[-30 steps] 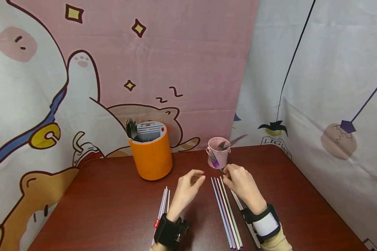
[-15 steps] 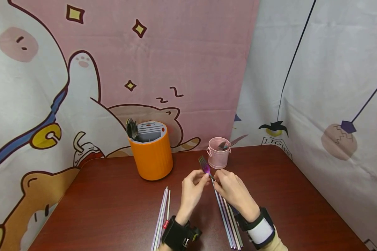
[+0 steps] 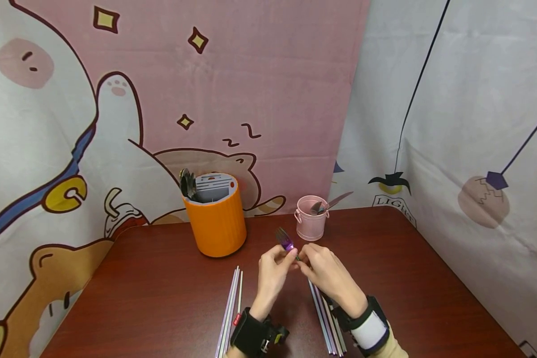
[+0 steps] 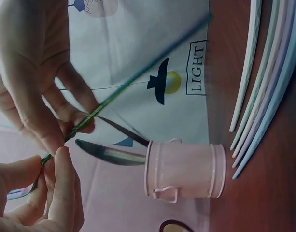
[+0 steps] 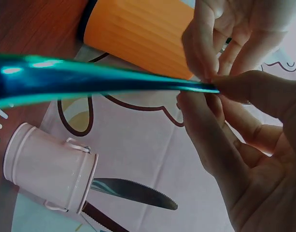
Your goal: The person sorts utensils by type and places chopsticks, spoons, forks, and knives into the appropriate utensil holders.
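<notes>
A fork (image 3: 284, 238) with a purple neck and a blue-green handle is held tilted above the table, tines up and to the left. My left hand (image 3: 273, 271) pinches it near the neck. Farther down, my right hand (image 3: 331, 276) pinches the handle (image 5: 104, 79) between thumb and fingers, as the right wrist view shows. The handle's tail runs past the right hand in the left wrist view. Behind the hands stands a pink bucket (image 3: 311, 223) with two knives, one being a serrated knife (image 4: 109, 153). Fingers cover part of the fork's middle.
At the back left stands an orange cutlery holder (image 3: 217, 223) with several spoons (image 3: 188, 184). Pale chopsticks (image 3: 230, 313) lie left of my left forearm. More coloured chopsticks (image 3: 325, 318) lie under and beside my right hand. A printed cloth (image 3: 268, 99) hangs behind the table.
The fork has moved left and down, away from the bucket, in my right hand. My left hand has come over and taken hold of it near the neck.
</notes>
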The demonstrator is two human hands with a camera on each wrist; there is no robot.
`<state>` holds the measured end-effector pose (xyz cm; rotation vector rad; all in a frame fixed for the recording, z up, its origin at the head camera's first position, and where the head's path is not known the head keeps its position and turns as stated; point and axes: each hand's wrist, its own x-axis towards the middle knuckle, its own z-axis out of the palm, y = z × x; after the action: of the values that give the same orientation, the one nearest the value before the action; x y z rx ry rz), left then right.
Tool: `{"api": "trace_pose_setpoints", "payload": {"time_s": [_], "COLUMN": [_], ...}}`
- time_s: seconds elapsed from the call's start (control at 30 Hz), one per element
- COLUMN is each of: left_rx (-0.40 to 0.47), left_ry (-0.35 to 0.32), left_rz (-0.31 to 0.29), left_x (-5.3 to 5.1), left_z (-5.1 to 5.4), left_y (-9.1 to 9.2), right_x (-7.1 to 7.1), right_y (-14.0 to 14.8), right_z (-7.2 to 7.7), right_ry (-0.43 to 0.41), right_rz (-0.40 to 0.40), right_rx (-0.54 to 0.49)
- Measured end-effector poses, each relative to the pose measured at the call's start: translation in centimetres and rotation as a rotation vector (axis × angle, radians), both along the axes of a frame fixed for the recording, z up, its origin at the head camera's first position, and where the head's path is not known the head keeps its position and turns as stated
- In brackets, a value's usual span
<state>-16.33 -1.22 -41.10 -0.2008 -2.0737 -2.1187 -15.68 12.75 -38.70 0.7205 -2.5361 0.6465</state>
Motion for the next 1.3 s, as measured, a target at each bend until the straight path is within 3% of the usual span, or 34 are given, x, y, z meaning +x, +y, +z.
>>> {"api": "trace_pose_setpoints", "payload": {"time_s": [0.17,0.3,0.6,0.83,1.03,1.3], "left_rx": [-0.017,0.013,-0.014,-0.016,0.044,0.087], "left_ry": [0.044,0.064,0.166,0.254,0.403,0.684], "left_rz": [0.046,0.094,0.197,0.326,0.476,0.738], "left_x": [-0.1,-0.3,-0.3,-0.2,0.0,0.0], "left_z": [0.3,0.7,1.7,2.8,4.9,9.0], "left_y": [-0.6,-1.3,-3.3,-5.3,-7.6,-11.2], "right_x": [-0.4,-1.2,-3.2,-4.0,-4.3,-4.3], "right_y": [0.7,1.9,5.0,6.4,6.5,6.5], "right_z": [0.1,0.0,-1.8,-3.6,-4.7,-5.6], "right_ry": [-0.082,-0.124,-0.343,-0.482,-0.586,-0.703], "right_rz": [0.010,-0.074,-0.287,-0.333,-0.347,-0.357], "right_rx": [-0.039,-0.018,0.065,0.160,0.166,0.230]}}
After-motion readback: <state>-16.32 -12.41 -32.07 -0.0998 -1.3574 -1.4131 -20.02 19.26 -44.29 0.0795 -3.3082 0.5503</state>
